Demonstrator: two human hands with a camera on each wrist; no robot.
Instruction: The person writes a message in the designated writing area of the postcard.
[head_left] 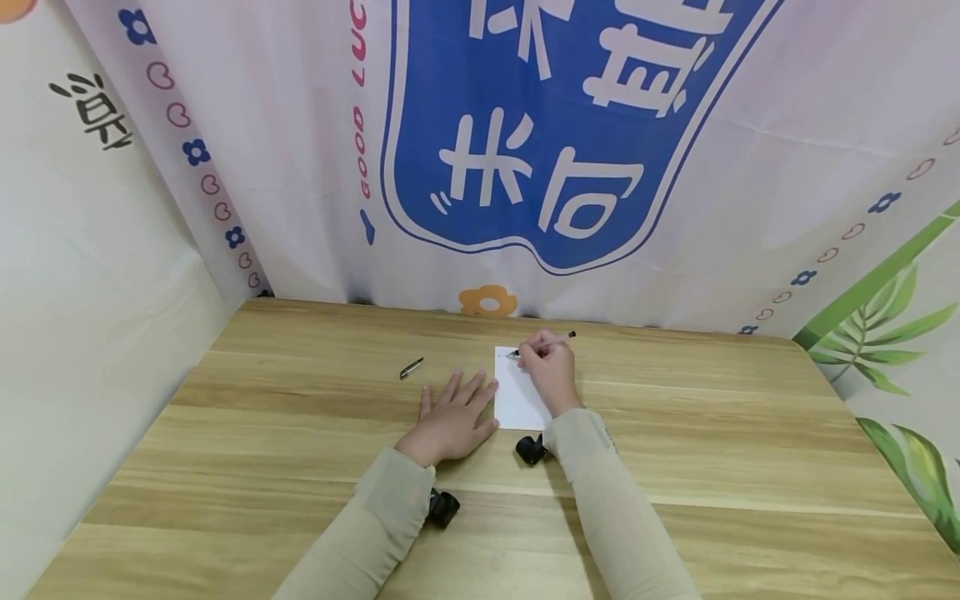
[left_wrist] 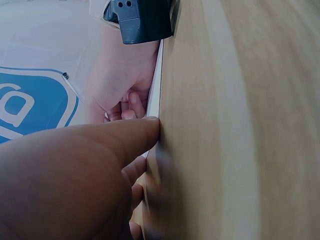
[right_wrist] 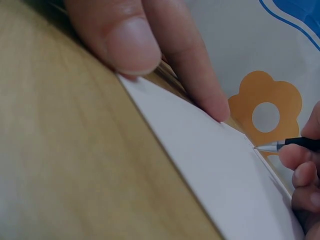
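A small white sheet of paper [head_left: 517,402] lies on the wooden table, with a few tiny marks near its top edge. My right hand [head_left: 553,375] pinches a pen [head_left: 558,340] with a clear barrel and a dark grip. In the right wrist view, the silver tip of the pen [right_wrist: 280,144] meets the sheet near its far end. My left hand [head_left: 452,425] rests spread on the table, thumb and fingertips right at the sheet's left edge. Beyond it lies a pen cap [head_left: 411,367] with a clip.
Black wrist cameras [head_left: 444,507] sit under both sleeves, close to the tabletop. A printed curtain [head_left: 315,233] hangs along the back edge of the wooden table [head_left: 712,467]. Pale cloth with printed leaves [head_left: 870,333] borders the right side.
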